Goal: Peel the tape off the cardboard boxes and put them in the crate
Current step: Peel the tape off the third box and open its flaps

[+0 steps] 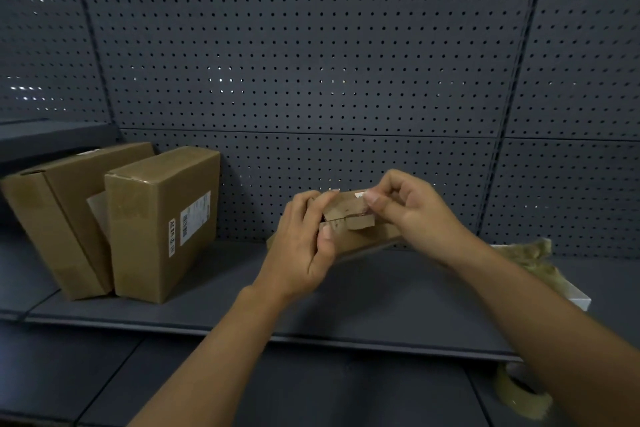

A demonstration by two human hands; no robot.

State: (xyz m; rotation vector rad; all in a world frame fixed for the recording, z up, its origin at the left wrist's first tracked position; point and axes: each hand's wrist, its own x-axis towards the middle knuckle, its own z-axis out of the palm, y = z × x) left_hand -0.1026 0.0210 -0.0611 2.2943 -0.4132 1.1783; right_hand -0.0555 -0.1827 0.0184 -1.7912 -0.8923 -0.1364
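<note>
Brown small cardboard box [349,229], light, stiff: my left hand [304,246] grips its end, right hand [408,215] pinches tape tab [362,222]; peel slow.

I see both hands raised over the grey shelf [346,305], holding a small cardboard box [349,218]; my left hand [304,246] grips its left end, thumb on the near face; my right hand [412,211] pinches a strip of brown tape [360,220] at the top edge, part of it lifted off the seam; two larger boxes [162,222] lean together at the left, labels on the nearer one; crumpled tape [533,255] lies on a white tray [578,300] at the right; perforated panel [311,62] behind.
</note>
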